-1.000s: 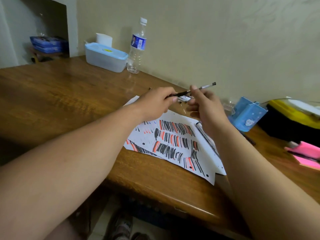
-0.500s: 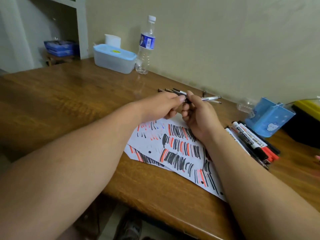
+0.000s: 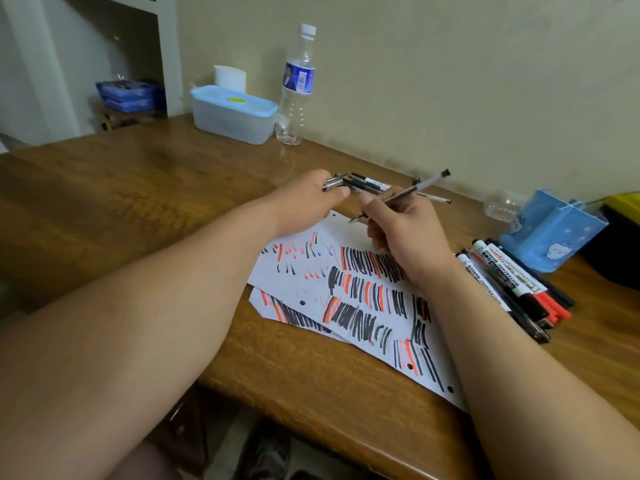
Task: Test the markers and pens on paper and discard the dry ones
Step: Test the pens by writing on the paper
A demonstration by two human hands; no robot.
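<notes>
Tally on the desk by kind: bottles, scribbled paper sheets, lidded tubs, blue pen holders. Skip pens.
Bottles: 2, upright bottle, lying bottle
Paper sheets: 2, top sheet, lower sheet
Lidded tub: 1
Blue pen holder: 1
Total: 6

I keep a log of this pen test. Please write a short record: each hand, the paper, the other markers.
left hand: pinches a pen cap
right hand: grips the uncapped pen, tip toward the paper
paper: black and red test strokes
markers: piled right of the paper
loose pens: on the table behind the hands
</notes>
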